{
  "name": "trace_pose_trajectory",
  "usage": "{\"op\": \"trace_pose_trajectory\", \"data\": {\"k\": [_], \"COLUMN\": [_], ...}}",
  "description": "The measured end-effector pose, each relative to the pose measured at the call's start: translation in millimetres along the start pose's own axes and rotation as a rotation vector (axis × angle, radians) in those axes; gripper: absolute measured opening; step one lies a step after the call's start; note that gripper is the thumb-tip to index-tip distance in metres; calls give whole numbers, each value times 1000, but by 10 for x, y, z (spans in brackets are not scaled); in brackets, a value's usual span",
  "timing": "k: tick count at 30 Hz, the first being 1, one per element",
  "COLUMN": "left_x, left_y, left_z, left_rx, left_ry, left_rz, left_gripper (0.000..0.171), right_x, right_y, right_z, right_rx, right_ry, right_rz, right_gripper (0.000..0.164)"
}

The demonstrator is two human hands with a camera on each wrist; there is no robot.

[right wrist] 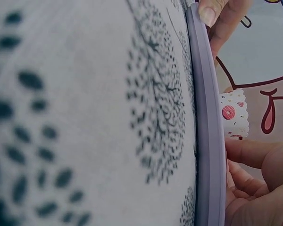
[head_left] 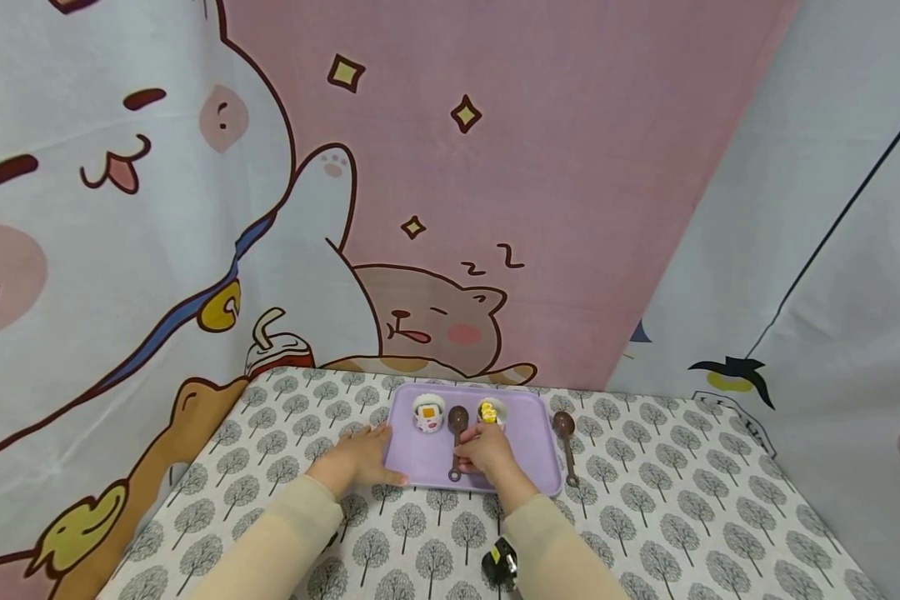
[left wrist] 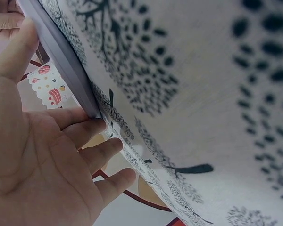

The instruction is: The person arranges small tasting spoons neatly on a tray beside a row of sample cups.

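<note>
Backdrop, left to back: on my head feed, hanging printed cloth (head_left: pixel 570 167), big white cartoon animal at left, sleeping brown one behind the tray.
Left sleeve: pale cream (head_left: pixel 262 542), comes in from the near side.
Left hand: at the tray's near-left corner (head_left: pixel 356 460); released, fingers extended, touching the rim; I see the thumb on the rim in the left wrist feed.
Tray: lavender, shallow, raised rim (head_left: pixel 420 462), flat on the tabletop (head_left: pixel 660 508), which has a black-and-white tree print.
Left cup: white, patterned (head_left: pixel 429 425), upright in the tray's far-left part; orange and white contents. I see a scalloped edge and pink-red motifs in the left wrist feed.
Tray spoon: brown (head_left: pixel 458 418), lying in the tray between the cups, bowl to the far side, ring end at the near rim.
Right hand: over the tray (head_left: pixel 491 454), fingers pinching the tray spoon's handle. My right wrist feed shows curled fingers behind the rim; spoon hidden there.
Right cup: white (head_left: pixel 501 410), far side of the tray, just beyond the right hand, partly covered by it; yellow and white contents.
Black object: yellow-green mark (head_left: pixel 499 565), just beside the right sleeve (head_left: pixel 558 554); can't tell what it is.
Outer spoon: brown (head_left: pixel 567 442), on the tabletop just right of the tray, bowl to the far side.
</note>
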State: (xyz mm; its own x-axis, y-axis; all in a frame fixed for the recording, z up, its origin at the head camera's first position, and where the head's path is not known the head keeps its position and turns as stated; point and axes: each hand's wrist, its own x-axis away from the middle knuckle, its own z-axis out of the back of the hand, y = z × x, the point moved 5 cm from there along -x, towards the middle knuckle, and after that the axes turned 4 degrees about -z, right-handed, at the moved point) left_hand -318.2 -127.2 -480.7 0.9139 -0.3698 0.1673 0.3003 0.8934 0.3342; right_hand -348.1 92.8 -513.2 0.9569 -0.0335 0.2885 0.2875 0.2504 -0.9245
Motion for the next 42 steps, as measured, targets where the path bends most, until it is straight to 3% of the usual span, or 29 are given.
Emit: {"op": "trace_pose_trajectory", "data": {"k": [23,42], "left_x": [-19,-33], "left_y": [-13,-31], "left_z": [-17,-32], "left_rx": [23,5], "left_ry": [3,-6], "left_rz": [7,4], "left_gripper": [109,111], "right_x": [-2,105], "right_y": [0,-46], "right_z": [6,183], "right_rx": [-5,-12], "right_ry": [-3,-12], "right_rz": [5,47], "right_gripper": [20,25]}}
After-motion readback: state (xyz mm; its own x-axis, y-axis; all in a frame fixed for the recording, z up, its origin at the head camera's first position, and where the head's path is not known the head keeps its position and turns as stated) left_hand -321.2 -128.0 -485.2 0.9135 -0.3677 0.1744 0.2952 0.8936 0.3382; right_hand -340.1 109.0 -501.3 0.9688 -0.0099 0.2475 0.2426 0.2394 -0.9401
